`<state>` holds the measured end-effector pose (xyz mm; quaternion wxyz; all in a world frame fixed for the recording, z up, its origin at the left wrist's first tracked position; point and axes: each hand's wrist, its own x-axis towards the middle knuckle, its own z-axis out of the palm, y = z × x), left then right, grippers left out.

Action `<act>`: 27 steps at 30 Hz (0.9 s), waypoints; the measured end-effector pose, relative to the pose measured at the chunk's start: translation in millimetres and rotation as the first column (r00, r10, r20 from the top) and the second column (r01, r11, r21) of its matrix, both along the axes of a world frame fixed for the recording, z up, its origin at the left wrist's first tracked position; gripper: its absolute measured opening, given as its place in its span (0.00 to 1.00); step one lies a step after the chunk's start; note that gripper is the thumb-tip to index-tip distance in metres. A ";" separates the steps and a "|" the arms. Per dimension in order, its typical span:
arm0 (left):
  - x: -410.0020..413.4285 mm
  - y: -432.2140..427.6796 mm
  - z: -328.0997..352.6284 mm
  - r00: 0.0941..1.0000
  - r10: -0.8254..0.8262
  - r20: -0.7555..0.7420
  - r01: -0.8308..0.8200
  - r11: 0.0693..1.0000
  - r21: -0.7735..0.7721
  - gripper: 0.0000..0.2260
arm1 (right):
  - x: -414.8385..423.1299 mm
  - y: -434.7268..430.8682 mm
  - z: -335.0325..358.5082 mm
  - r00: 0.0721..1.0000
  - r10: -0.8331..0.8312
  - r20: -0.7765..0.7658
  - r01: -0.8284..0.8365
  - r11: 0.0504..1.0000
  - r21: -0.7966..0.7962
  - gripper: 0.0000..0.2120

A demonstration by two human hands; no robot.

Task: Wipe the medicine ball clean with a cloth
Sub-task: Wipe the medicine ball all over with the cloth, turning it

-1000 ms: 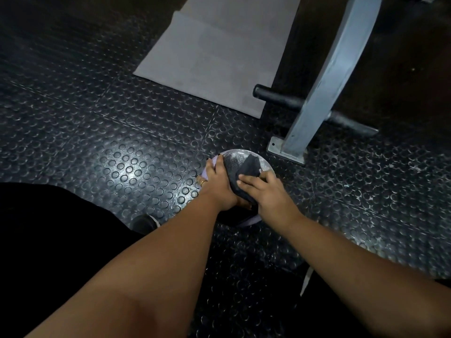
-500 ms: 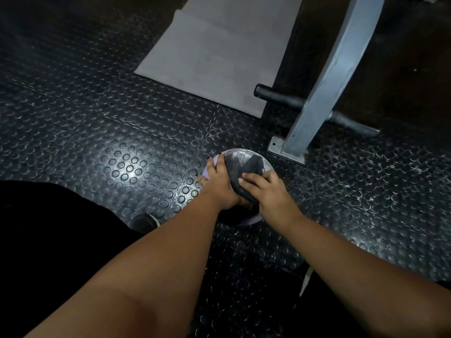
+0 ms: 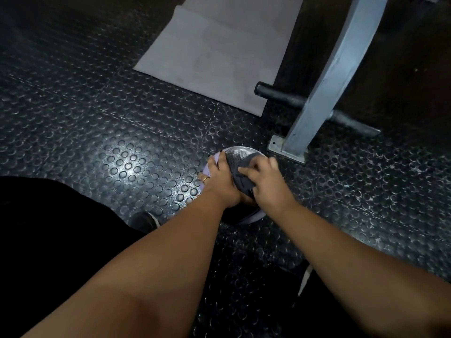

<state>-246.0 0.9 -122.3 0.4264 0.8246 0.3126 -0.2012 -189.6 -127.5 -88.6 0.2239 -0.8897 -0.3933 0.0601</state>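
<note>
Your left hand (image 3: 219,182) clasps the ball (image 3: 238,152) to steady it. Your right hand (image 3: 267,185) clutches the cloth (image 3: 240,173) on top. Press firmly, sweep outward, then rotate.

A dark grey cloth (image 3: 244,174) lies across the lavender medicine ball (image 3: 238,152) on the floor (image 3: 122,142).

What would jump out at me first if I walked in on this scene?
Two hands meet low in the middle: the left hand holds the side of a pale medicine ball, while the right hand presses a dark grey cloth onto its top. Next comes the glossy studded rubber floor catching light on the left, and the slanted grey metal post just beyond the ball on the right.
</note>
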 end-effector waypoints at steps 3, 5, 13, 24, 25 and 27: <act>1.9 0.2 -0.6 1.000 -0.011 -0.018 0.011 1.000 0.018 0.66 | -5.2 -11.8 -11.2 0.998 0.058 0.022 -0.058 0.998 -0.018 0.26; 2.6 1.5 0.3 1.000 -0.012 -0.008 0.013 1.000 0.022 0.65 | -13.4 -28.0 -15.9 0.997 0.080 0.020 -0.079 0.996 -0.032 0.26; -1.8 5.3 -4.2 0.999 0.048 0.023 -0.048 0.999 0.002 0.69 | -3.6 -33.8 -24.6 0.983 0.175 0.055 -0.177 0.984 0.025 0.28; -1.2 -4.5 3.3 1.000 0.026 0.018 -0.026 0.999 0.021 0.71 | 28.3 24.7 4.8 0.974 -0.194 -0.117 0.216 0.951 0.222 0.16; -0.7 -6.4 6.5 1.000 0.009 0.011 -0.009 0.999 0.034 0.71 | 35.7 32.3 17.7 0.954 -0.257 -0.155 0.291 0.918 0.268 0.14; 3.0 -7.4 11.2 1.000 -0.015 -0.020 0.016 0.998 0.059 0.71 | 51.4 38.5 41.0 0.910 -0.359 -0.205 0.410 0.852 0.326 0.11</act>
